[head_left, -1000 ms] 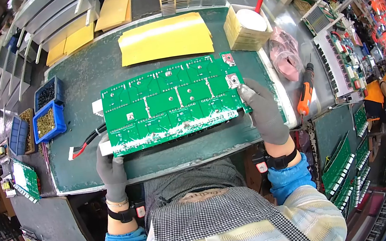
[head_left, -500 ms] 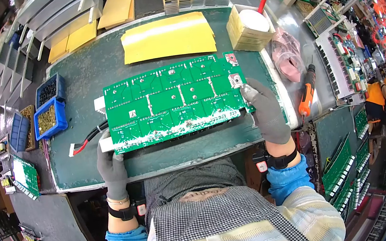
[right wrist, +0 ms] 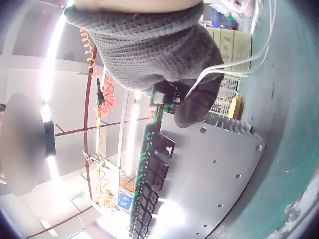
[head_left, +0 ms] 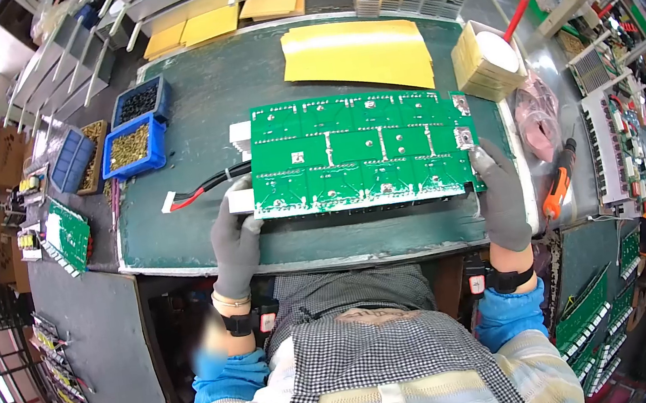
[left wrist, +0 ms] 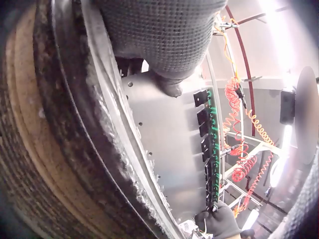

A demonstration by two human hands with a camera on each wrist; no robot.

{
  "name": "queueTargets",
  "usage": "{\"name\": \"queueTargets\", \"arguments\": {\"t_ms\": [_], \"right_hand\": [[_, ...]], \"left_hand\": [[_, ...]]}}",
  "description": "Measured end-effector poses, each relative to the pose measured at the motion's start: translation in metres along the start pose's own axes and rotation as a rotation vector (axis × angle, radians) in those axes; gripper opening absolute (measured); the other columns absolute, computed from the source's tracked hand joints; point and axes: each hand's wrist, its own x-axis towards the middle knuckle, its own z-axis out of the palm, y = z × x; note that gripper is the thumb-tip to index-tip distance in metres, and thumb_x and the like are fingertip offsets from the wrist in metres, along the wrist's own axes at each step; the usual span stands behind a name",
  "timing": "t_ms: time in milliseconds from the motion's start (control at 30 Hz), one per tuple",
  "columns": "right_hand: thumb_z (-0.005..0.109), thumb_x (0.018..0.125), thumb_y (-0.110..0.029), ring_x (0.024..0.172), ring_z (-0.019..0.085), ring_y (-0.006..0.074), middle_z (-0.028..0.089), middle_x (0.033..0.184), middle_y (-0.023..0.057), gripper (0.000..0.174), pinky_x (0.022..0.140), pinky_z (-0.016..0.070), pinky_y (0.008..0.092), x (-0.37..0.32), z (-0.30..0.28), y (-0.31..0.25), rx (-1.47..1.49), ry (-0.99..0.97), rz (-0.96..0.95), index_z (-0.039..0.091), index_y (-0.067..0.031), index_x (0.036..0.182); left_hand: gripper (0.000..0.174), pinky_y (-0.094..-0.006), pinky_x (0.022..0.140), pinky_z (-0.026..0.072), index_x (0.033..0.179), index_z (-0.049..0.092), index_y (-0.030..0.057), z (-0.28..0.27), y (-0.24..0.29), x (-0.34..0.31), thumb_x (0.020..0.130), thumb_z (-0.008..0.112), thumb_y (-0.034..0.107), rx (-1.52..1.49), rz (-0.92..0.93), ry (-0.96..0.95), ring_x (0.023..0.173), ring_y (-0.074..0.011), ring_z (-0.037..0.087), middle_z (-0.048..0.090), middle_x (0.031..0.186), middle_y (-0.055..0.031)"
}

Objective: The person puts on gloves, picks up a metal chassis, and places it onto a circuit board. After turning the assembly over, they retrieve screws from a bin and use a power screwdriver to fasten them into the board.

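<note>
The green circuit board [head_left: 357,152] sits in the middle of the head view, solder side up, held by its two lower corners above the green tabletop [head_left: 187,97]. The wrist views look up at a bare metal plate [left wrist: 169,149] fixed beneath it, with a row of black components along the edge.

Handling this well seems to call for level, even support from both ends, with the fingers staying on the rim and the plate rather than on the solder joints. The black and red cable [head_left: 203,189] trailing off the left end should be watched so it does not snag.

The left hand [head_left: 236,241] has its grip closed on the lower left corner, fingertips pressed up under the plate. The right hand [head_left: 500,198] pinches the lower right corner, thumb on top and fingers curled beneath the edge. Neither grip is spread. An orange screwdriver [head_left: 558,191] lies at the right of the frame, untouched.
</note>
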Motion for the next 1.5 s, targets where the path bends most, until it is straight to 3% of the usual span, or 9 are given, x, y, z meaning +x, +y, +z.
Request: {"name": "queueTargets", "arguments": {"t_ms": [333, 367, 533, 767, 800, 967, 1267, 1333, 1500], "right_hand": [[0.051, 0.095, -0.022, 0.081, 0.054, 0.0075, 0.062, 0.094, 0.0025, 0.031, 0.069, 0.0426, 0.0227, -0.002, 0.003, -0.002, -0.055, 0.032, -0.086, 0.061, 0.0004, 0.113], [0.051, 0.095, -0.023, 0.082, 0.054, 0.0076, 0.062, 0.093, 0.0025, 0.031, 0.07, 0.0424, 0.0229, -0.001, 0.008, -0.002, -0.03, -0.004, -0.047, 0.061, 0.0004, 0.112], [0.053, 0.094, -0.026, 0.079, 0.055, 0.0085, 0.062, 0.091, 0.0022, 0.033, 0.068, 0.0426, 0.0233, -0.007, 0.008, -0.012, 0.015, -0.003, 0.047, 0.061, 0.0002, 0.113], [0.052, 0.095, -0.025, 0.095, 0.056, 0.0141, 0.062, 0.105, 0.0076, 0.036, 0.085, 0.0424, 0.0268, -0.008, 0.004, -0.007, -0.028, -0.017, -0.005, 0.059, 0.0026, 0.117], [0.051, 0.095, -0.023, 0.1, 0.055, 0.016, 0.06, 0.11, 0.0092, 0.036, 0.088, 0.042, 0.0276, -0.006, -0.002, -0.001, -0.22, -0.002, -0.074, 0.057, 0.0036, 0.118], [0.051, 0.097, -0.026, 0.093, 0.054, 0.0136, 0.06, 0.104, 0.0078, 0.036, 0.084, 0.0426, 0.0282, 0.001, -0.01, 0.007, -0.025, -0.096, -0.031, 0.058, 0.0036, 0.116], [0.047, 0.101, -0.033, 0.104, 0.055, 0.0172, 0.06, 0.113, 0.0096, 0.043, 0.092, 0.0425, 0.0311, -0.002, -0.028, 0.017, -0.059, -0.044, -0.183, 0.056, 0.0037, 0.121], [0.046, 0.101, -0.034, 0.107, 0.055, 0.0181, 0.059, 0.116, 0.0103, 0.044, 0.095, 0.042, 0.0318, -0.002, -0.032, 0.02, -0.05, 0.003, -0.195, 0.055, 0.0043, 0.122], [0.043, 0.101, -0.038, 0.11, 0.054, 0.0209, 0.057, 0.117, 0.0132, 0.051, 0.099, 0.0404, 0.0343, -0.001, -0.034, 0.025, -0.059, 0.107, -0.228, 0.052, 0.0075, 0.123]], "left_hand": [[0.045, -0.032, 0.094, 0.0458, 0.13, 0.05, -0.003, 0.001, -0.004, -0.002, 0.088, 0.058, 0.01, -0.086, -0.115, 0.02, 0.108, -0.0177, 0.059, 0.062, 0.12, -0.0115], [0.046, -0.0317, 0.093, 0.046, 0.131, 0.051, -0.0008, -0.003, -0.006, 0.0, 0.087, 0.059, 0.009, 0.146, 0.035, 0.019, 0.108, -0.018, 0.06, 0.063, 0.119, -0.0114], [0.048, -0.031, 0.093, 0.0465, 0.13, 0.051, -0.0008, -0.001, -0.006, 0.001, 0.083, 0.058, 0.002, -0.008, -0.032, 0.027, 0.108, -0.0184, 0.061, 0.064, 0.117, -0.0121], [0.048, -0.0294, 0.091, 0.0474, 0.129, 0.052, 0.0015, 0.0, 0.003, 0.001, 0.082, 0.06, -0.001, -0.069, -0.103, 0.039, 0.104, -0.0153, 0.062, 0.065, 0.114, -0.0101], [0.047, -0.0296, 0.092, 0.0453, 0.132, 0.047, -0.002, -0.004, 0.0, 0.0, 0.088, 0.06, 0.004, 0.01, -0.086, -0.023, 0.106, -0.0141, 0.057, 0.058, 0.121, -0.008], [0.056, -0.03, 0.095, 0.0441, 0.136, 0.044, 0.0013, -0.01, 0.006, -0.001, 0.083, 0.062, -0.003, -0.052, -0.143, -0.053, 0.111, -0.0137, 0.056, 0.059, 0.119, -0.0078], [0.043, -0.0317, 0.095, 0.0456, 0.127, 0.054, 0.0007, -0.115, 0.046, -0.004, 0.086, 0.065, 0.012, 0.071, -0.369, -0.117, 0.109, -0.0162, 0.057, 0.062, 0.115, -0.0046], [0.04, -0.031, 0.094, 0.0456, 0.124, 0.057, 0.0005, -0.142, 0.038, 0.012, 0.087, 0.064, 0.014, 0.134, -0.189, -0.033, 0.108, -0.0157, 0.058, 0.062, 0.116, -0.0053], [0.037, -0.0294, 0.088, 0.0485, 0.118, 0.061, -0.0016, -0.19, 0.016, 0.082, 0.085, 0.068, 0.014, 0.337, -0.148, 0.166, 0.097, -0.0145, 0.062, 0.068, 0.106, -0.0083]]}}
